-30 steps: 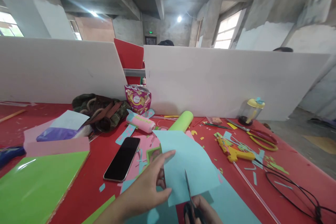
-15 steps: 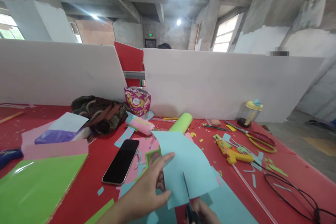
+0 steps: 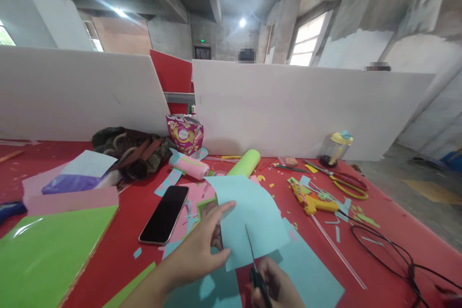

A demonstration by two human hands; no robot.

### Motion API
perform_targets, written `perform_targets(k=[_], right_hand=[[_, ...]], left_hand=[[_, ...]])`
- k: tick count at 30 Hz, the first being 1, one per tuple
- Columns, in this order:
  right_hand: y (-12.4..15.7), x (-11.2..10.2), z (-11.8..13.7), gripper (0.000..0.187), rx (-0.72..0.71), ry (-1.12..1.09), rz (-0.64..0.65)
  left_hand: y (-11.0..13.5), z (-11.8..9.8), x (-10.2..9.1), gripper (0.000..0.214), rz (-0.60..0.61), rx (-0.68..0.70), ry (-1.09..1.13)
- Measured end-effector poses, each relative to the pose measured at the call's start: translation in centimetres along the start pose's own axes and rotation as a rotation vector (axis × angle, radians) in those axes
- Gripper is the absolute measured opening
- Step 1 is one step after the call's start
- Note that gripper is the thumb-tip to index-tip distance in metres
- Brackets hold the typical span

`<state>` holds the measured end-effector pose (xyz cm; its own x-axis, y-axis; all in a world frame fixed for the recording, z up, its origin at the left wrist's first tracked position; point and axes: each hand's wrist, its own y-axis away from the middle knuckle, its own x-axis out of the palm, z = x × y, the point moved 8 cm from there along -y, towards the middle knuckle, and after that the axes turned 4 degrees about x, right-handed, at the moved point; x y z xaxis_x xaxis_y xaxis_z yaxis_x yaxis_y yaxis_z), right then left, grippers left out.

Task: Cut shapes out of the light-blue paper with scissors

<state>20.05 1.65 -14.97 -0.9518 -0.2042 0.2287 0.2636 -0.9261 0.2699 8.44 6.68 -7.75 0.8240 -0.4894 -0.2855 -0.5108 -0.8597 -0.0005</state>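
A light-blue sheet of paper (image 3: 252,207) with a curved right edge is held up off the table by my left hand (image 3: 202,245). The thumb and one finger lie on its near face, while the other fingers go behind its left side. My right hand (image 3: 274,281) grips black-handled scissors (image 3: 258,281) at the bottom edge. One blade shows in front of the paper, pointing up and slightly left; the other is hidden. Beneath lie more blue sheets (image 3: 314,274). A smartphone (image 3: 165,214) rests left of my left hand.
A yellow glue gun (image 3: 314,202) with a black cord (image 3: 382,245) lies right, near red-and-yellow-handled shears (image 3: 348,184). Behind are a green roll (image 3: 245,163), a pink roll (image 3: 189,164), a snack bag (image 3: 185,133) and a jar (image 3: 335,149). White boards (image 3: 288,110) border the table's back.
The view has shifted slightly, so the table things sit a little higher and further left. Both hands keep their holds on the paper and scissors.
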Motion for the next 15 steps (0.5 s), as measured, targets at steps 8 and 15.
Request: perform_targets(k=[8,15], right_hand=[[0.6,0.4,0.8,0.055,0.057,-0.024,0.045],[1.2,1.4,1.8,0.053,0.121,-0.071,0.212]], left_hand=[[0.1,-0.8,-0.4,0.071,0.017,0.017,-0.06],[0.4,-0.8,-0.6,0.072,0.081,0.035,-0.126]])
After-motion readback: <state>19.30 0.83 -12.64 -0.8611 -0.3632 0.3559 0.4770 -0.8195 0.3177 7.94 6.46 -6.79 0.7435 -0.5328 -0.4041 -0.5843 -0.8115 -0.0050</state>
